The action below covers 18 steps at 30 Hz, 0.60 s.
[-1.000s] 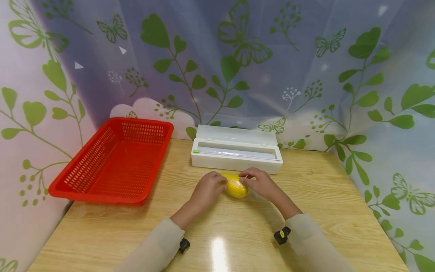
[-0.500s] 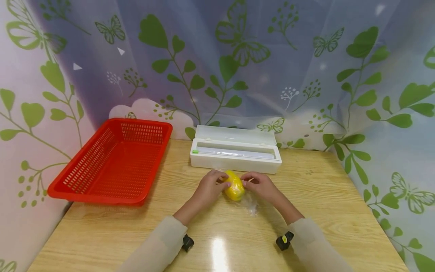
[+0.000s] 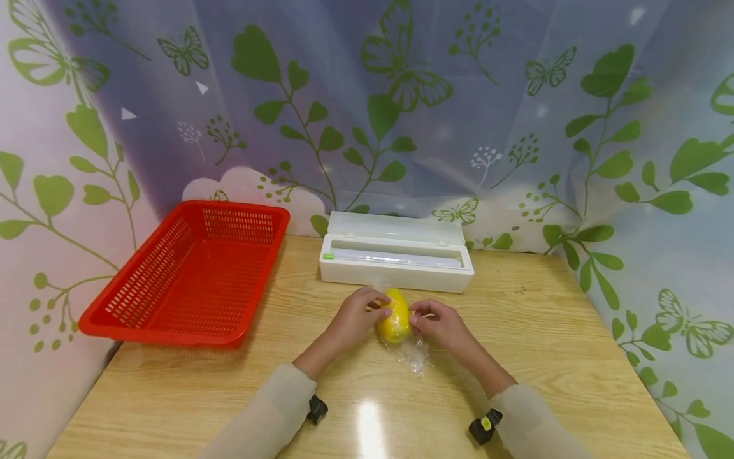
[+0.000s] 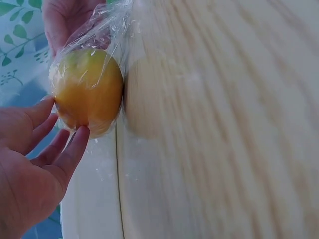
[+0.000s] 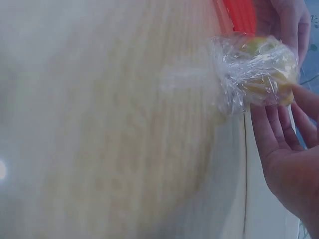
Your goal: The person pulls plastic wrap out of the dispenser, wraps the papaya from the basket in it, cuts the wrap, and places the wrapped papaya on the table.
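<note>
The left hand (image 3: 355,315) and right hand (image 3: 438,325) pinched the fruit (image 3: 395,325) from either side, just in front of the box (image 3: 395,275). To my eye it seemed firm and light, its film (image 5: 227,79) slippery; the plump flanks promised better hold than the bunched end.

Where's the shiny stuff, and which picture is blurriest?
Head view: white glare streak on the wooden table, fairly clear; left wrist view: dim, a bit soft, glints on the plastic wrap round the yellow fruit; right wrist view: haziest and blurriest, wrap glinting too.
</note>
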Tool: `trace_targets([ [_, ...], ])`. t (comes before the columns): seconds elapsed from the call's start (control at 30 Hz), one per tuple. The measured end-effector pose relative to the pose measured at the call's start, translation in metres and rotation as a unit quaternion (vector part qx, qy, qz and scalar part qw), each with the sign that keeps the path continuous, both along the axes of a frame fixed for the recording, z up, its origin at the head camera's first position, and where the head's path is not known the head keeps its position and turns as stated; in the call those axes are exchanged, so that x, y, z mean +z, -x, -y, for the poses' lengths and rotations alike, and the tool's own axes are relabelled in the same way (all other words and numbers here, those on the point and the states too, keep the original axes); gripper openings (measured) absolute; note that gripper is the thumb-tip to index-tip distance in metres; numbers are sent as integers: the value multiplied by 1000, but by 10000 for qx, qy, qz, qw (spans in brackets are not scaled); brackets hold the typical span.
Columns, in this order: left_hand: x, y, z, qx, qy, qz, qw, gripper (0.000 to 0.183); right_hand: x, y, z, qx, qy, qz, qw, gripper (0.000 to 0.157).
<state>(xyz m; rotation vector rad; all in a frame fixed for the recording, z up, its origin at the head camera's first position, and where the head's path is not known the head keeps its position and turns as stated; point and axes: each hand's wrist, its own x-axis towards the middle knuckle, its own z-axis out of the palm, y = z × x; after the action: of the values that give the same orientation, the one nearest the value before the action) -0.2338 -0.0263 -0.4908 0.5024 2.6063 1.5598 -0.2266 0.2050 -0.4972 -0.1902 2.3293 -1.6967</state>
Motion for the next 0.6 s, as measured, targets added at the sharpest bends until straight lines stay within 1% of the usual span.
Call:
trace_targets([
  [0.17,2,-1,-1,-78,16,-37,10000,20,-3,-9,6,-327,409,182,9985,39],
  [0.27,3,-2,-1,-136,27,-109,9998,18,-5,-15,10,-568,758,385,9948,38],
  [0.37,4,-2,-1,-215,20,-124,9997,18,-6,-22,13,-745,941,515,9914,38],
  [0.47,4,-3,-1,-289,-5,-86,9995,17,-7,-27,14,-821,892,444,9916,38],
  [0.6,5,-5,0,-395,-70,-51,9992,20,-9,-31,12,-720,653,235,9950,36],
])
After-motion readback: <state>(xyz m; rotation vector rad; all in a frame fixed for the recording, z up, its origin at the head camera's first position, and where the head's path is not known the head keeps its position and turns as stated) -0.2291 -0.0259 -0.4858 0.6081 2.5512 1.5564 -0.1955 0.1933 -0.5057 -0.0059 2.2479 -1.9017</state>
